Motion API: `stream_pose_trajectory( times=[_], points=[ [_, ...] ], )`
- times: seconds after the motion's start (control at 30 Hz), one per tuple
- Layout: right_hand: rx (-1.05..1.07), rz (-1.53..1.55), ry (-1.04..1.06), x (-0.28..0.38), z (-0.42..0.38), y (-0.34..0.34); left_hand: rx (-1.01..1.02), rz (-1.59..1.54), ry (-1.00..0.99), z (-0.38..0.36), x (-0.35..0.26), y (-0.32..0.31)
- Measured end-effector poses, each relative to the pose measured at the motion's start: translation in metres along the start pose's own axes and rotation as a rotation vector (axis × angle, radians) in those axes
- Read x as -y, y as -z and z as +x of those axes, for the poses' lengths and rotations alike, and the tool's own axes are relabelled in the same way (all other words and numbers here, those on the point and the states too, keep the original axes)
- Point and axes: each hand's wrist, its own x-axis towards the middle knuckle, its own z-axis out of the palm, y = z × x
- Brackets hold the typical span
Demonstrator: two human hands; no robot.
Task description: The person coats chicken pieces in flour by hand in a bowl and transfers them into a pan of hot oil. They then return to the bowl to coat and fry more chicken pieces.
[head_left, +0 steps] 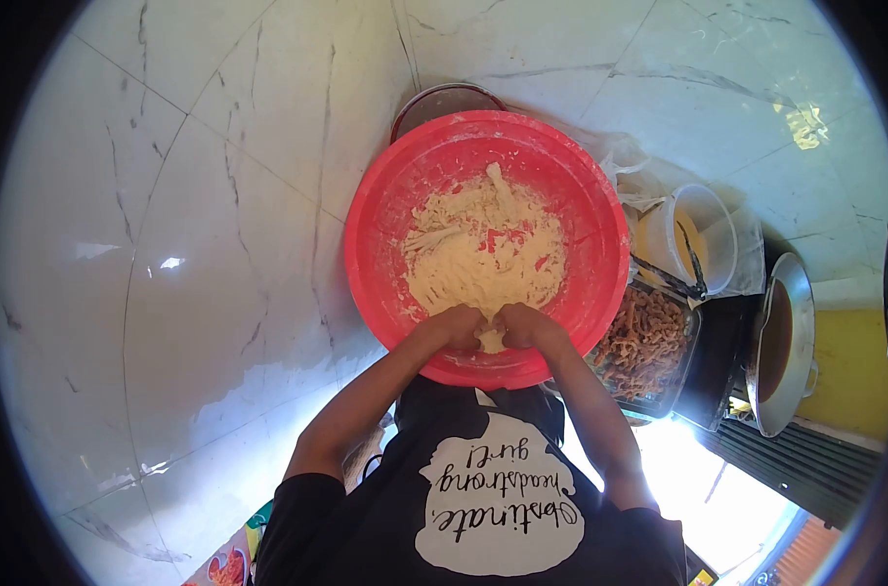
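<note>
A large red basin (371, 244) holds a spread of pale flour (473, 278). My left hand (459, 325) and my right hand (519, 325) are close together inside its near side, fingers curled inward. Between them is a flour-coated piece (491, 340), pinched by both; its kind is not clear. Another coated piece (501, 186) stands up from the flour at the far side, and a further one (434, 237) lies to the left. Flour dusts the basin's inner wall.
To the right, a glass-sided tray (644, 342) holds browned fried strips. Beyond it are a clear plastic tub (708, 234) with yellowish contents and black tongs (693, 264). A wide metal pan (784, 342) stands farther right. Marble-patterned tiles (219, 244) surround the basin.
</note>
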Motion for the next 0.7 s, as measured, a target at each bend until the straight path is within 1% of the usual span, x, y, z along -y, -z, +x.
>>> stream_pose_trajectory(
  times=[0.03, 0.07, 0.13, 0.17, 0.23, 0.27, 0.33, 0.37, 0.43, 0.57, 0.63, 0.67, 0.7],
  points=[
    [0.048, 0.014, 0.008, 0.000, 0.001, 0.001, 0.037, -0.054, -0.010, -0.001, 0.001, 0.001],
    [0.046, 0.010, 0.008, -0.001, 0.002, 0.000, 0.033, -0.053, -0.011, 0.001, 0.004, -0.001],
    [-0.043, 0.129, 0.011, -0.003, 0.000, -0.001, -0.018, -0.079, -0.004, 0.006, 0.009, -0.006],
    [-0.044, 0.126, 0.011, -0.004, 0.001, -0.001, -0.021, -0.079, -0.006, 0.008, 0.011, -0.011],
    [-0.293, -0.063, 0.044, -0.003, 0.001, -0.001, -0.251, 0.053, 0.112, 0.006, 0.007, -0.015],
    [-0.292, -0.063, 0.045, -0.003, 0.001, -0.001, -0.252, 0.053, 0.113, 0.007, 0.008, -0.015],
    [-0.053, 0.017, -0.044, -0.005, 0.002, -0.001, -0.111, 0.145, -0.030, 0.008, 0.010, -0.012],
    [-0.055, 0.016, -0.045, -0.005, 0.001, -0.001, -0.113, 0.146, -0.031, 0.007, 0.010, -0.012],
    [-0.005, 0.062, -0.028, 0.000, -0.003, 0.001, -0.001, 0.049, 0.017, -0.003, 0.000, -0.006],
    [0.054, 0.093, -0.027, 0.002, -0.004, 0.009, -0.043, -0.018, -0.027, 0.006, 0.013, -0.012],
    [-0.284, -0.058, 0.067, -0.002, -0.004, 0.004, -0.231, -0.041, 0.187, 0.005, 0.006, -0.013],
    [-0.285, -0.057, 0.067, -0.005, -0.003, 0.003, -0.231, -0.040, 0.187, 0.002, 0.004, -0.012],
    [-0.215, -0.021, 0.011, -0.007, -0.002, 0.002, -0.281, 0.090, 0.096, -0.001, 0.003, -0.012]
  ],
)
